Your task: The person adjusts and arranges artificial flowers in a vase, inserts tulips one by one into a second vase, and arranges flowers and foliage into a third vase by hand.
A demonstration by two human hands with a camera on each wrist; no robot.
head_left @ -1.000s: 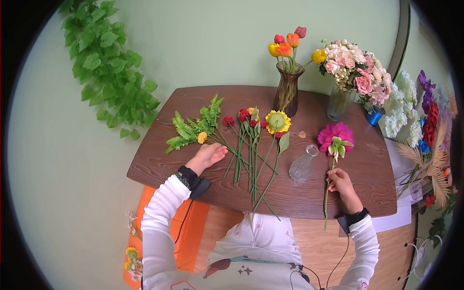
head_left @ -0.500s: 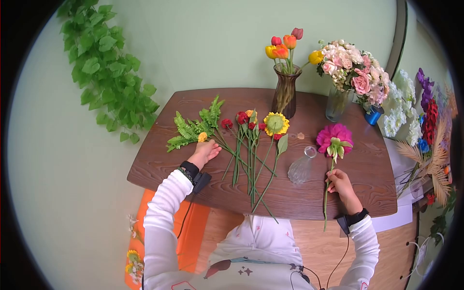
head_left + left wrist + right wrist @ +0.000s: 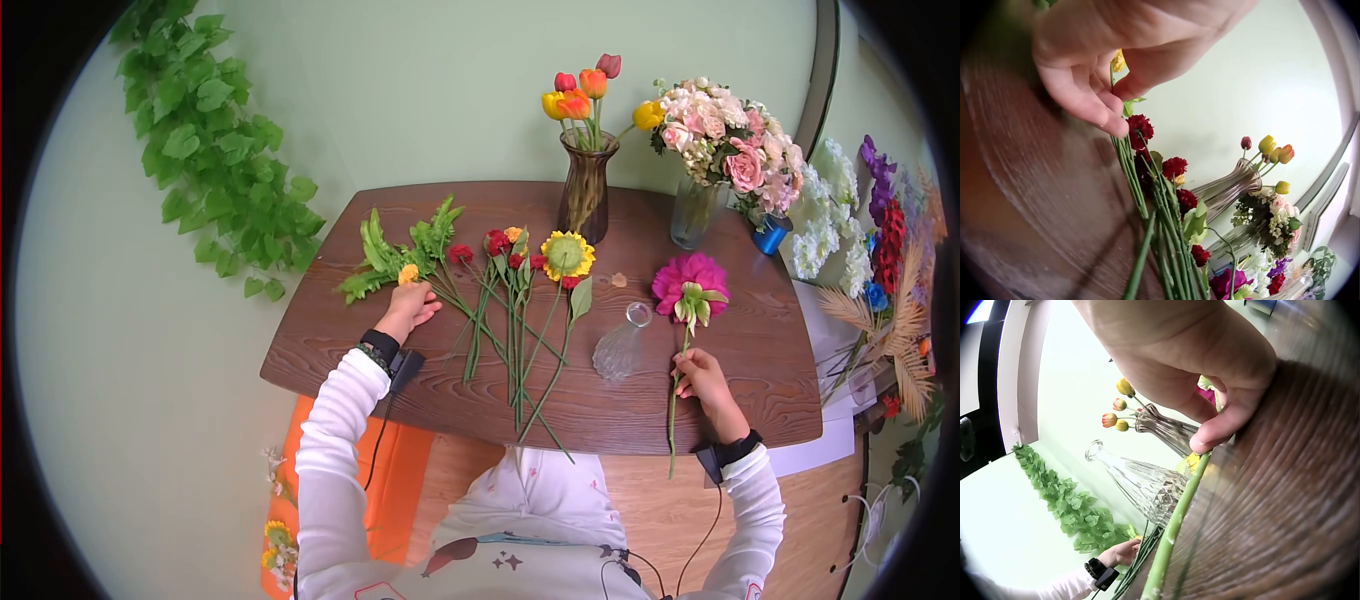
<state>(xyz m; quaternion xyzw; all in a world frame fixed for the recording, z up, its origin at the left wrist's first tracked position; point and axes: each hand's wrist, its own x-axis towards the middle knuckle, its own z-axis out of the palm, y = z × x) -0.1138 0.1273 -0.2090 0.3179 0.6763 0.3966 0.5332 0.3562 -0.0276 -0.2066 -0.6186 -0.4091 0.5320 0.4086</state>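
Note:
In the head view, my right hand (image 3: pixel 704 383) pinches the green stem of a large magenta flower (image 3: pixel 691 290), whose bloom faces away over the table. In the right wrist view, thumb and fingers close on this stem (image 3: pixel 1175 528). At the table's left, my left hand (image 3: pixel 408 308) pinches the thin stem of a small yellow flower (image 3: pixel 1119 61), with curled fingertips right below its bloom. Green fern sprigs (image 3: pixel 432 238) lie just beyond that hand. To its right lie red carnations (image 3: pixel 1174 167) with long stems and a sunflower (image 3: pixel 567 255) showing its back.
A clear glass vase (image 3: pixel 622 345) stands left of the magenta flower. At the back are a brown vase (image 3: pixel 585 195) of tulips, a glass vase (image 3: pixel 692 215) of pink and white flowers, and a blue ribbon spool (image 3: pixel 771 235). More flowers (image 3: pixel 885 255) stand off the table's right side.
My left hand has drawn back left from over the stems to the small yellow flower and now pinches it; that bloom has shifted slightly. My right hand keeps its place with the magenta flower.

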